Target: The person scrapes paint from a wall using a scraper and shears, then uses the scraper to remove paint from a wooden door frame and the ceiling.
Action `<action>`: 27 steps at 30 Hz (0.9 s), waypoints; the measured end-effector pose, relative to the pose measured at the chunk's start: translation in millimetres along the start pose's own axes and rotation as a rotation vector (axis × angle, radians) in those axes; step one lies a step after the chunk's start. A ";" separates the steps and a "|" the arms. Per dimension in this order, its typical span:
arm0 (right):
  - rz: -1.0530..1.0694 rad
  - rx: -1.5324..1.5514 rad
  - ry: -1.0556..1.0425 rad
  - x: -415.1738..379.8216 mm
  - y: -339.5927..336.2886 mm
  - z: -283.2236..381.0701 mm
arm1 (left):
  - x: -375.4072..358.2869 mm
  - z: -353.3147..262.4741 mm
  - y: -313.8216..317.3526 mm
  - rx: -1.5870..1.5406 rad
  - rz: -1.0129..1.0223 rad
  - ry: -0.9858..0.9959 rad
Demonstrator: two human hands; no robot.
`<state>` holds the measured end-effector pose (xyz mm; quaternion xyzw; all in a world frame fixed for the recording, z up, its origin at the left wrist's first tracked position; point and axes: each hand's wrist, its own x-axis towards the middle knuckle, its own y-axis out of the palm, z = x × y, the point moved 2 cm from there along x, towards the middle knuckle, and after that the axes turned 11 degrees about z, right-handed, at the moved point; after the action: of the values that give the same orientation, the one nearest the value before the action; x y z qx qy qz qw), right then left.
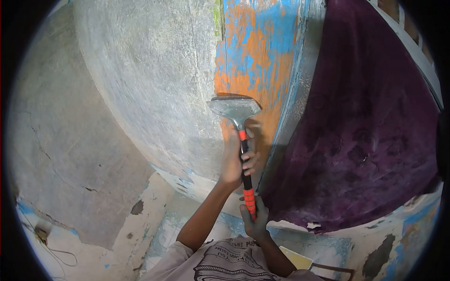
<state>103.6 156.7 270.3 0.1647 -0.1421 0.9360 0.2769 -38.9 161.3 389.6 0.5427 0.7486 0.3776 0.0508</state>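
Note:
A scraper (246, 171) with a wide metal head and a black and red handle stands upright in front of the wall. Its head lies over the lower part of a strip of orange and blue paint (258, 56). My left hand (234, 154) is wrapped round the upper handle, just below the head. Lower down, my right hand (255, 218) grips the red end of the handle. Bare grey wall (154, 70) borders the painted strip on its left.
A dark purple curtain (365, 140) hangs to the right of the strip. At the lower left, a cable (58, 253) hangs beside a wall fitting. Below are a paint-spotted floor (173, 234) and a yellowish panel (296, 259) near my right arm.

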 end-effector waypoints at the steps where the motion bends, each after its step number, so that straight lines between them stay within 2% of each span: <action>1: -0.054 -0.100 -0.097 2.6 -9.3 1.5 | 0.5 4.6 5.9 0.104 -0.025 0.005; 3: -0.002 -0.086 -0.070 -4.0 -23.8 -5.0 | 3.1 13.3 14.7 0.190 -0.077 0.031; 5: 0.016 0.125 -0.087 -6.0 -32.7 4.6 | 4.7 23.3 15.7 0.244 -0.186 0.023; 6: 0.131 0.165 -0.010 -10.4 -39.9 0.0 | 6.2 24.2 20.9 0.258 -0.206 0.051; 7: 0.144 0.168 -0.007 -13.6 -42.9 -1.8 | 6.8 26.1 21.7 0.257 -0.218 0.055; 9: 0.214 0.395 0.147 -16.6 -46.6 -5.8 | 8.5 28.7 24.3 0.339 -0.222 0.080; 13: 0.321 0.580 0.171 -6.9 -47.7 12.5 | 8.9 9.6 35.5 0.477 -0.259 0.072; 15: 0.366 0.695 0.189 -1.3 -46.4 21.5 | 12.8 -2.4 44.4 0.462 -0.186 0.102; 19: 0.392 0.802 0.179 1.0 -36.4 22.4 | 9.7 -2.6 41.6 0.432 -0.259 0.045; 23: 0.449 0.900 0.276 -17.5 -25.6 3.5 | -0.3 14.8 24.3 0.456 -0.251 0.008; 27: 0.485 0.941 0.292 -8.3 -30.3 23.0 | 4.8 -2.4 38.3 0.498 -0.208 0.038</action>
<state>132.7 169.0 293.2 0.1017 0.2978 0.9486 -0.0336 -12.3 169.0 416.7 0.4516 0.8709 0.1847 -0.0596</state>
